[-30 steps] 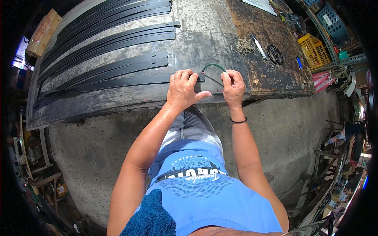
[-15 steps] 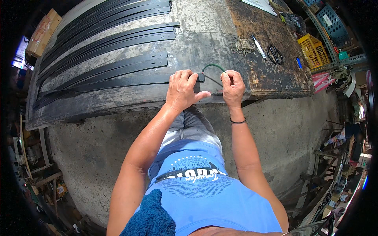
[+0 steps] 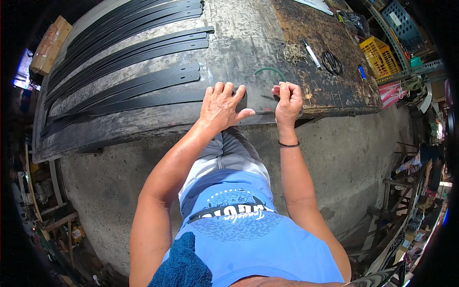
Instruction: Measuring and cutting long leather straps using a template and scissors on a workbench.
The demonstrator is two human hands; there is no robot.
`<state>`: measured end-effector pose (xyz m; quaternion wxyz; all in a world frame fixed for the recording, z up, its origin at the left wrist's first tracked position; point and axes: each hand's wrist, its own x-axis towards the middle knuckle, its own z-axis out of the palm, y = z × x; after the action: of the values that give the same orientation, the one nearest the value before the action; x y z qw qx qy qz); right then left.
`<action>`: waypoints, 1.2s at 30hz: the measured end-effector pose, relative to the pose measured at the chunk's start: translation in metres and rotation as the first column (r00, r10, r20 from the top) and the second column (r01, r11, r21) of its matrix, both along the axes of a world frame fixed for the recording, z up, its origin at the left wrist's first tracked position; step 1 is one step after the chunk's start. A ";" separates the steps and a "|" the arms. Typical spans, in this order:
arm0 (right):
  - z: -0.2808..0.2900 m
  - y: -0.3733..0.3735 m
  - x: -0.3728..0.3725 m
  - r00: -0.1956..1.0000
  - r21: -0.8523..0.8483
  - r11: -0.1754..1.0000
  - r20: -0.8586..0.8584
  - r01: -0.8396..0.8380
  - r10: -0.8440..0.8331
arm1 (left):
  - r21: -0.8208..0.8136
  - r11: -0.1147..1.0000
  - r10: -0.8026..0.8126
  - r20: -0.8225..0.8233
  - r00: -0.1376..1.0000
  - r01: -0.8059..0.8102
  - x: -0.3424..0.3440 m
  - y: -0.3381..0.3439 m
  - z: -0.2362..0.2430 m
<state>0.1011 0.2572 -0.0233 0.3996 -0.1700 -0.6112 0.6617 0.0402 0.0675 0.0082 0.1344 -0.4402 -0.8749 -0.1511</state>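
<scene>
My left hand point(image 3: 222, 105) lies with its fingers spread over the end of a long black strap point(image 3: 153, 102), the one nearest the table's front edge. The strap's tip is mostly hidden under the fingers. To the right, just over the table, my right hand point(image 3: 288, 102) is closed in a pinch on a short, thin green cord or tube point(image 3: 270, 69). It arcs up and leftward from my fingers, its free end apart from the strap. Beyond my left hand, a pair of black straps point(image 3: 186, 72) with slotted, rounded ends lies side by side.
More black straps point(image 3: 191, 45) spread over the table's left half. On the dark right part are a tangle of pale string point(image 3: 293, 52), a white marker point(image 3: 312, 54), black-handled scissors point(image 3: 332, 63) and a blue pen point(image 3: 362, 71). A yellow crate point(image 3: 380, 57) stands beyond the right edge.
The green cord's free end has come away from the strap's end. My right hand has shifted slightly right and turned; my left hand stays on the strap with its fingers a little more spread.
</scene>
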 end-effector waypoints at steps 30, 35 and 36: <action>0.006 -0.008 0.005 0.993 0.540 0.841 0.115 -0.027 -0.041 | 0.216 0.975 0.041 0.033 0.999 -0.047 -0.004 -0.004 -0.013; 0.006 -0.007 0.005 0.992 0.543 0.839 0.122 -0.033 -0.040 | 0.230 0.972 0.039 0.022 0.999 -0.043 -0.005 -0.004 -0.014; 0.005 -0.007 0.005 0.993 0.546 0.837 0.111 -0.027 -0.040 | 0.225 0.974 0.037 0.018 0.999 -0.040 -0.005 -0.004 -0.014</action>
<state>0.1059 0.2505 -0.0182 0.3971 -0.0898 -0.7962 0.4475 0.0351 0.0636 -0.0055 0.1801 -0.4039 -0.8614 -0.2497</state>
